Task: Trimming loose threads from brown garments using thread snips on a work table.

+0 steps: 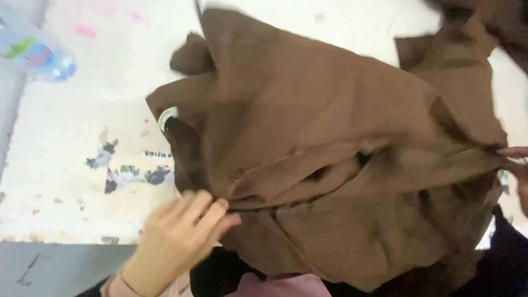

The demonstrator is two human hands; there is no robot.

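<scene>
A large piece of brown cloth [324, 137] lies rumpled over a pale worktable [82, 126], with several overlapping flaps and folds. My left hand [176, 236] rests at the cloth's near left edge, fingers pinching a fold. My right hand [517, 165] shows only as fingertips at the right frame edge, gripping the cloth's right corner and pulling it taut. A small white roll [168, 116], perhaps tape, peeks out from under the cloth's left side.
A clear plastic water bottle [33, 52] lies at the table's far left corner. Flower stickers [126, 173] and paint marks dot the tabletop. Pink fabric [280, 286] and dark cloth [506, 258] sit at the near edge.
</scene>
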